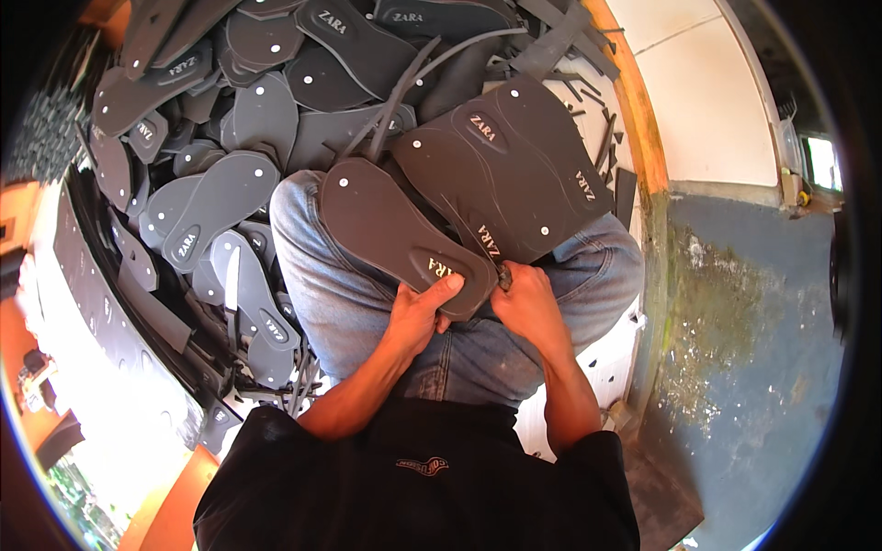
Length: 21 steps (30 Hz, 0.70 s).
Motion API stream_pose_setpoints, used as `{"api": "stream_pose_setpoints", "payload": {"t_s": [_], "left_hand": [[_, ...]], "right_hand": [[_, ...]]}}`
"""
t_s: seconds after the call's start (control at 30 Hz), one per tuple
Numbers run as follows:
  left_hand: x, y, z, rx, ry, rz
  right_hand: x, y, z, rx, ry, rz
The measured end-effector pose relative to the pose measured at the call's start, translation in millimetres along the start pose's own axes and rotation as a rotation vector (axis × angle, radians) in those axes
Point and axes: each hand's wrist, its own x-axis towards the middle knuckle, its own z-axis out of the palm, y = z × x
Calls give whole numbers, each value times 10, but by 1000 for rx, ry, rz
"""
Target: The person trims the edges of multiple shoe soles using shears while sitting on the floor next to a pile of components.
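Note:
My left hand grips the heel end of a dark grey foam sandal sole, thumb pressed on top. The sole is cut to a foot shape, with a raised oval pad and a white dot at the toe. Close by at the heel, the fingers of my right hand are closed around something small and dark that I cannot make out. A dark foam sheet with printed sole outlines and white dots lies across my lap, beside and partly behind the cut sole.
Piled to the left and ahead are many cut soles and thin foam offcuts. A knife-like pale blade lies among them. Stacked sheets stand at far left. An orange-edged ledge and blue-grey floor are on the right.

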Motion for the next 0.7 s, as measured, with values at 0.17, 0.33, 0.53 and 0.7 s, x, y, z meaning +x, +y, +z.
{"api": "stream_pose_setpoints", "payload": {"t_s": [0.17, 0.33, 0.53, 0.7], "left_hand": [[-105, 400, 10, 204, 21, 38], [389, 2044, -4, 749, 1, 502], [-101, 2211, -1317, 810, 765, 986], [-1154, 816, -2923, 1348, 1044, 660]], "right_hand": [[42, 143, 171, 263, 153, -20], [-105, 255, 180, 443, 185, 120], [-83, 116, 316, 379, 230, 62], [-143, 61, 222, 331, 144, 31]]}}
